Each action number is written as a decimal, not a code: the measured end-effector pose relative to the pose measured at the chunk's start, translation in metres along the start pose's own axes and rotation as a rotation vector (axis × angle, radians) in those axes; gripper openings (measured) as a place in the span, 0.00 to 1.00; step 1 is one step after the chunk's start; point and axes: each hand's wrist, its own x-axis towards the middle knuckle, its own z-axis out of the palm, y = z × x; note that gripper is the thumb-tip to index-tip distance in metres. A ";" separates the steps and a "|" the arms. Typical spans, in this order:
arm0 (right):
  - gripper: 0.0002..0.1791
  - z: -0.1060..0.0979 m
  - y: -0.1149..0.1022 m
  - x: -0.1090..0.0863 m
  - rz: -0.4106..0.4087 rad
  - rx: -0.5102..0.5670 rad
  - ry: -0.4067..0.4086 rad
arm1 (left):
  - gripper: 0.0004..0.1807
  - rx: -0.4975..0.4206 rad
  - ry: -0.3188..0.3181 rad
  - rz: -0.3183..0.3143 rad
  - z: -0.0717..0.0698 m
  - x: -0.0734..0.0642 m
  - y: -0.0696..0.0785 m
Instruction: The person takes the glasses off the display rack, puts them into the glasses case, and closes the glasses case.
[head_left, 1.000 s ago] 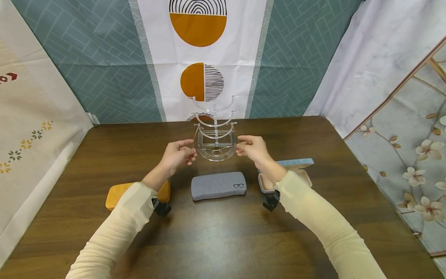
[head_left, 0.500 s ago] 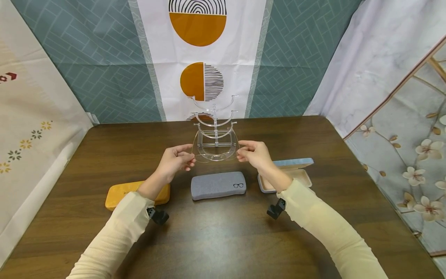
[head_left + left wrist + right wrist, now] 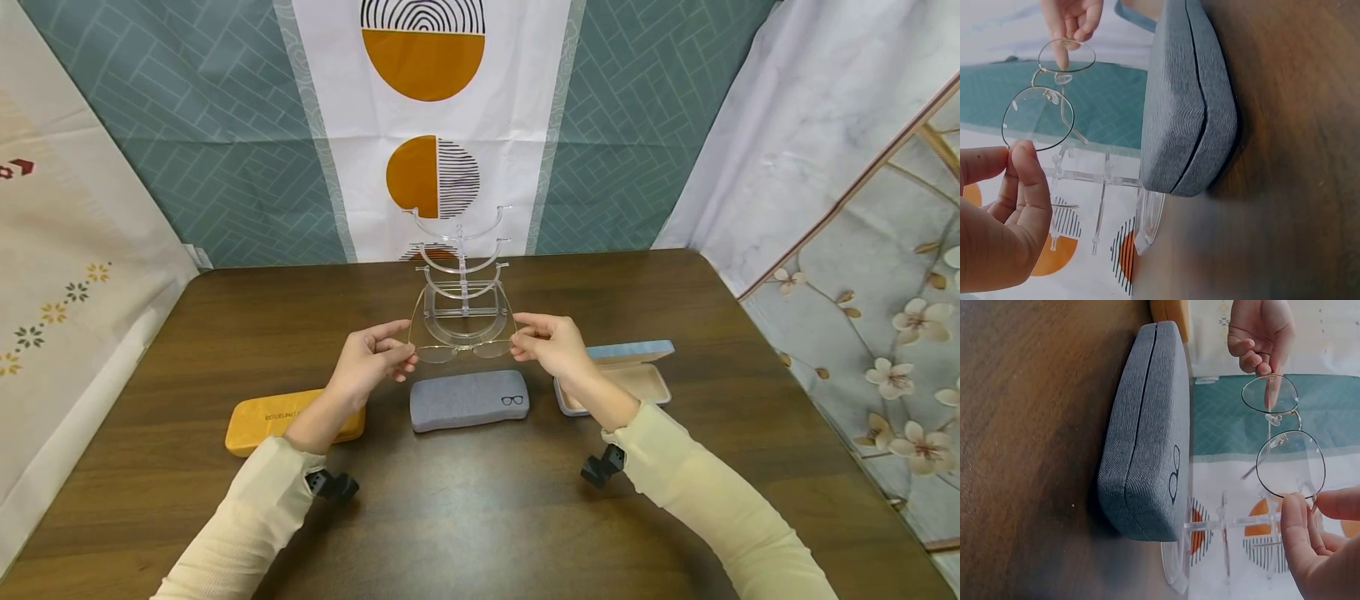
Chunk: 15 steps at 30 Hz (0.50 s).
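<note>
A pair of thin gold-rimmed glasses (image 3: 437,355) with clear round lenses hangs between both hands, in front of a clear glasses stand (image 3: 464,292). My left hand (image 3: 367,358) pinches one side of the frame near the hinge, and my right hand (image 3: 553,346) pinches the other side. The temples point back toward the stand. In the left wrist view the glasses (image 3: 1036,119) are held off the table, beside the grey glasses case (image 3: 1188,106). The right wrist view also shows the glasses (image 3: 1291,464) apart from the closed grey case (image 3: 1144,437).
A yellow case (image 3: 258,421) lies at the left, partly behind the left forearm. At the right stands an open case (image 3: 637,379) with a pale lining and blue lid. The closed grey case (image 3: 469,400) lies in front of the stand. Curtains surround the wooden table (image 3: 465,517).
Both hands have drawn the glasses toward the person, away from the stand and closer to the grey case. The stand and the cases have not moved.
</note>
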 end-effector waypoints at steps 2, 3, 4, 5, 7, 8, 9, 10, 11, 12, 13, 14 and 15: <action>0.22 0.000 0.000 -0.003 -0.020 0.002 -0.011 | 0.26 -0.003 0.004 0.003 0.000 -0.003 0.000; 0.22 0.000 0.000 -0.004 -0.026 0.004 -0.014 | 0.26 -0.004 0.004 0.003 0.000 -0.005 -0.001; 0.22 0.000 0.000 -0.006 -0.033 0.007 -0.016 | 0.26 -0.004 0.004 0.004 0.001 -0.006 -0.001; 0.22 0.000 0.000 -0.007 -0.036 0.011 -0.018 | 0.26 -0.002 0.004 0.006 0.001 -0.008 -0.002; 0.22 0.000 0.000 -0.009 -0.033 0.023 -0.023 | 0.26 -0.001 0.006 0.006 0.001 -0.010 -0.002; 0.22 0.000 0.000 -0.010 -0.028 0.028 -0.025 | 0.26 -0.002 0.006 0.006 0.001 -0.011 -0.003; 0.23 0.001 0.000 -0.010 -0.022 0.034 -0.025 | 0.26 -0.004 0.006 0.006 0.001 -0.012 -0.003; 0.23 0.001 0.001 -0.011 -0.017 0.039 -0.027 | 0.26 -0.004 0.007 0.008 0.001 -0.013 -0.003; 0.22 0.001 0.001 -0.012 -0.011 0.042 -0.027 | 0.26 -0.005 0.007 0.010 0.002 -0.014 -0.003; 0.22 0.002 0.001 -0.012 -0.009 0.044 -0.029 | 0.26 -0.007 0.008 0.012 0.002 -0.015 -0.003; 0.22 0.002 0.001 -0.013 -0.009 0.048 -0.030 | 0.26 -0.007 0.009 0.015 0.002 -0.016 -0.003; 0.22 0.002 0.001 -0.014 -0.010 0.051 -0.030 | 0.26 -0.008 0.009 0.018 0.002 -0.017 -0.003; 0.22 0.002 0.001 -0.014 -0.013 0.056 -0.031 | 0.26 -0.008 0.010 0.021 0.002 -0.018 -0.003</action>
